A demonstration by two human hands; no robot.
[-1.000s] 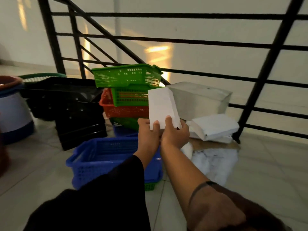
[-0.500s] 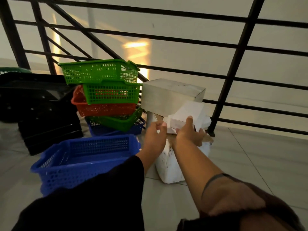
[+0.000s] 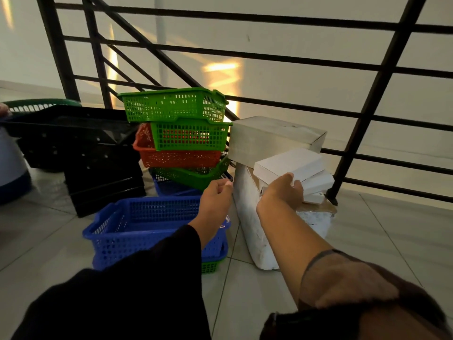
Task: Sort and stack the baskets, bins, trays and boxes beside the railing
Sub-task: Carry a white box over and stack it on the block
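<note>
Pale glossy floor tiles [image 3: 404, 241] run under everything we see, and a black metal railing [image 3: 382, 77] crosses in front of a cream wall [image 3: 294, 52] marked by a warm patch of light. All the containers sit on the floor close to that railing.

At the middle we find a leaning pile of baskets: a green basket [image 3: 175, 105] on top, a second green basket [image 3: 188, 136] under it, then a red basket [image 3: 171, 157], a tilted dark green basket [image 3: 193, 175] and the corner of a blue one at the bottom. None shows anything inside. Nearer to us a blue basket [image 3: 147, 222] stands nested over a green one whose corner peeks out below; its hollow looks bare. To the left, black crates [image 3: 98, 163] are piled together, with a round green-rimmed basket [image 3: 39, 105] behind them and a blue-and-white bin [image 3: 9, 173] at the frame edge.

Right of the baskets a grey-white box [image 3: 272, 141] rests on a tall white foam box [image 3: 250, 217]. Beside it, three small white boxes lie stacked on a cardboard sheet [image 3: 318, 207], the topmost small white box [image 3: 289, 165] turned a little askew.

Our right hand [image 3: 282, 192] reaches to that stack, its fingers curled against the front edge of the top box; we cannot tell whether it truly grips it. Our left hand [image 3: 217, 192] hovers apart from it, near the dark green basket's corner, fingers loosely bent and holding nothing.
</note>
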